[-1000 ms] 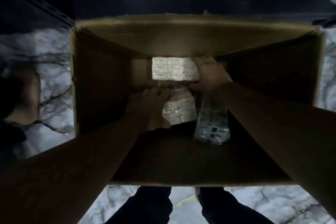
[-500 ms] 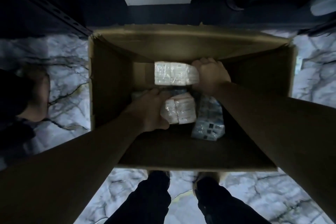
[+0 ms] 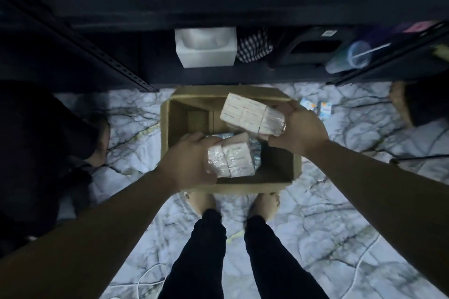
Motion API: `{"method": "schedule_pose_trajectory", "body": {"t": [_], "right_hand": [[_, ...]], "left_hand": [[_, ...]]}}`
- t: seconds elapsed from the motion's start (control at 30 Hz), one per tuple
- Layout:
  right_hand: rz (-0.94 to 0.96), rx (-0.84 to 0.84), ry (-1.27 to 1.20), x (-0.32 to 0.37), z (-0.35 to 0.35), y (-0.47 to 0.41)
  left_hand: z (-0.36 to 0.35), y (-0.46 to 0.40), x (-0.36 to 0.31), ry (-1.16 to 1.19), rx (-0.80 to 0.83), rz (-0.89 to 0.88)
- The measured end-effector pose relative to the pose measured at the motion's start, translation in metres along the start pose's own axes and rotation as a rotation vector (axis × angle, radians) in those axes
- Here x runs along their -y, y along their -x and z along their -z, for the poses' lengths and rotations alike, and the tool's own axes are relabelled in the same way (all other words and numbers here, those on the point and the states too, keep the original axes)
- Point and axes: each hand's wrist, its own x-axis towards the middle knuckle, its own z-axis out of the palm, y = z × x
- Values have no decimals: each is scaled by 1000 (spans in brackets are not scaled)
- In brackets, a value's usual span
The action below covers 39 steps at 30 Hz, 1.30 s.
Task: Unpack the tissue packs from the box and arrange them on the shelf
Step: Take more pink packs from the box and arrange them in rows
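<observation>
Left hand (image 3: 192, 160) grasps one pack (image 3: 230, 160), right hand (image 3: 300, 128) another pack (image 3: 252, 116), both above the box (image 3: 167, 138); edge-only hold on slick wrap risks dropping either before the shelf (image 3: 145, 56) at 12 o'clock.

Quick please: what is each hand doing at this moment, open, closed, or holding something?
Left hand: closed on a tissue pack.
Right hand: closed on another tissue pack.
</observation>
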Motion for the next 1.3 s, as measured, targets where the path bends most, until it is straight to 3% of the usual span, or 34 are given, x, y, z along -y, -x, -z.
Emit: {"method": "schedule_pose_trajectory", "body": {"t": [0.3,0.57,1.3], "right_hand": [[-112,-157,-119,16,112,120],[-59,-386,-250,17,203,187],[200,-651,-350,47,431,208]], "left_hand": [[99,75,-87,41,-96,-66],[173,122,-160,113,-239,-144],[374,169,-288,-171,-772,-193]]}}
